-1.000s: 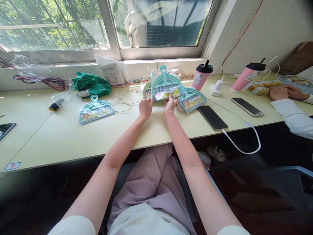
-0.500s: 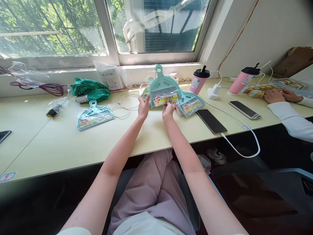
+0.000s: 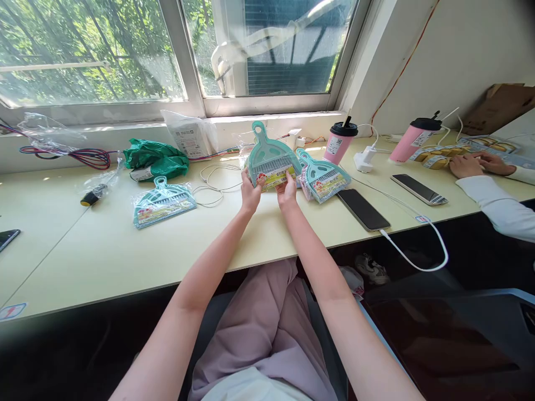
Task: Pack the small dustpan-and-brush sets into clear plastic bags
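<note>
A teal dustpan and brush set (image 3: pixel 271 156) in clear wrap is held up between both hands, its handle pointing up and slightly left. My left hand (image 3: pixel 251 192) grips its lower left edge, thumb on the front. My right hand (image 3: pixel 287 190) holds the bottom edge near the yellow label, thumb in front. Just right of it, more wrapped teal sets (image 3: pixel 325 177) lie on the table. Another wrapped set (image 3: pixel 164 204) lies further left, away from my hands.
The pale table (image 3: pixel 104 250) holds a green bag (image 3: pixel 156 160), a screwdriver (image 3: pixel 92 196), a dark phone (image 3: pixel 363 209) on a white cable, a second phone (image 3: pixel 418 189), and pink cups (image 3: pixel 340 142). Another person's hands (image 3: pixel 480 164) rest at the right.
The held set has moved slightly left and tilted, its handle now leaning left. My left hand has gone from its upper left side to a grip on the lower left edge.
</note>
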`<action>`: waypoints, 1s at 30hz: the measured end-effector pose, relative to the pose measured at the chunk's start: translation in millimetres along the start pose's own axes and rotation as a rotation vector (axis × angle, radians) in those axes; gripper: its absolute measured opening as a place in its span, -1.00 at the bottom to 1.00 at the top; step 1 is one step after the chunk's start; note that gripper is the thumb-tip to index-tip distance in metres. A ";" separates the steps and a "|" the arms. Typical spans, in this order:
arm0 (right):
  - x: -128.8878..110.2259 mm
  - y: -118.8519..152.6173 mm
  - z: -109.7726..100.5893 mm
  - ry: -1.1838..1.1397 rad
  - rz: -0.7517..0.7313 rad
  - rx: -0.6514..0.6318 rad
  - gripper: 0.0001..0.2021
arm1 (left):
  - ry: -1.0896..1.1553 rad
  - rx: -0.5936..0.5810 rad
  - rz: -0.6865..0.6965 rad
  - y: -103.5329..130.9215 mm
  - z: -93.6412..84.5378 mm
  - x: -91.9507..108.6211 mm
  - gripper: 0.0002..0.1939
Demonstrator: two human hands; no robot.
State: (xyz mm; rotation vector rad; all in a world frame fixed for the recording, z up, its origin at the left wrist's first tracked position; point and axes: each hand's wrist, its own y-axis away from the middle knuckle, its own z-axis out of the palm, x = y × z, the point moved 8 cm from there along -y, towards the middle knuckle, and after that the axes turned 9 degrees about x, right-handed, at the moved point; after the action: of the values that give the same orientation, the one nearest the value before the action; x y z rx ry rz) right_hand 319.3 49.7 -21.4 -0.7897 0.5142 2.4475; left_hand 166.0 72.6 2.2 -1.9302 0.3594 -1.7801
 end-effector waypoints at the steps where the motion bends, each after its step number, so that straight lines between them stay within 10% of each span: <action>1: 0.0 -2.0 -2.4 0.003 -0.010 0.015 -0.63 | -0.006 -0.010 -0.020 1.9 1.5 -1.7 -0.29; 7: -4.7 -8.0 -16.3 0.122 -0.160 0.153 -0.61 | -0.241 0.244 0.206 18.6 -21.0 37.6 -0.24; 13: -10.0 3.0 -4.2 0.303 -0.344 0.056 -0.70 | -0.541 0.024 0.642 25.7 -1.8 67.5 -0.58; 22: -24.0 19.2 7.2 0.430 -0.459 0.009 -0.68 | -0.888 -0.089 0.513 2.7 -3.9 51.9 -0.73; 30: -22.3 29.8 11.5 0.321 -0.349 -0.014 -0.68 | -0.672 -0.074 0.414 1.0 11.9 76.1 -0.80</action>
State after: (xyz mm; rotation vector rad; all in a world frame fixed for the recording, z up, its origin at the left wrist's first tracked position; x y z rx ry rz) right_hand 312.9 23.8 7.0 -1.1806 0.4315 2.0173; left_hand 186.7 35.6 66.5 -2.1697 0.5318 -0.8094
